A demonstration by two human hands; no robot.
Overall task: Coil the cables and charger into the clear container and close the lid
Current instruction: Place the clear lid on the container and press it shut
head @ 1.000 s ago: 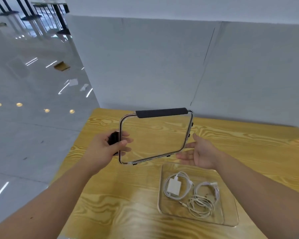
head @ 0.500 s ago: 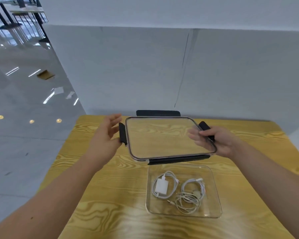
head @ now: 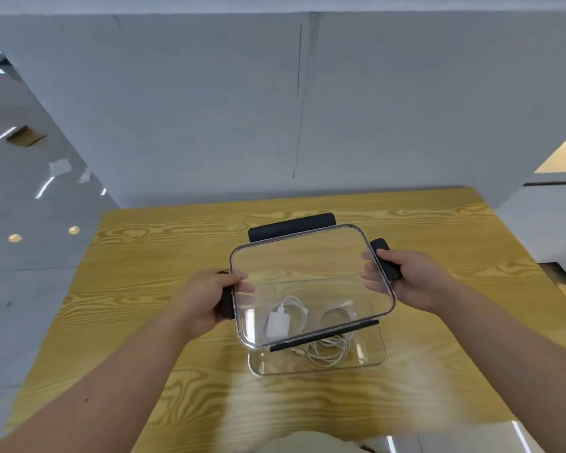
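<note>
Left hand [head: 206, 299]: bare, at about 9 o'clock of the frame centre, fingers curled closed around the left edge of the lid [head: 307, 282], thumb on top, pointing toward 3 o'clock. Left forearm: bare, extended from the 7 o'clock corner toward 1 o'clock.

Right hand [head: 412, 279]: bare, at about 3 o'clock, clasped on the lid's right edge, fingertips showing through the clear panel. Right forearm: bare, extended from the 5 o'clock corner toward 11 o'clock.
</note>
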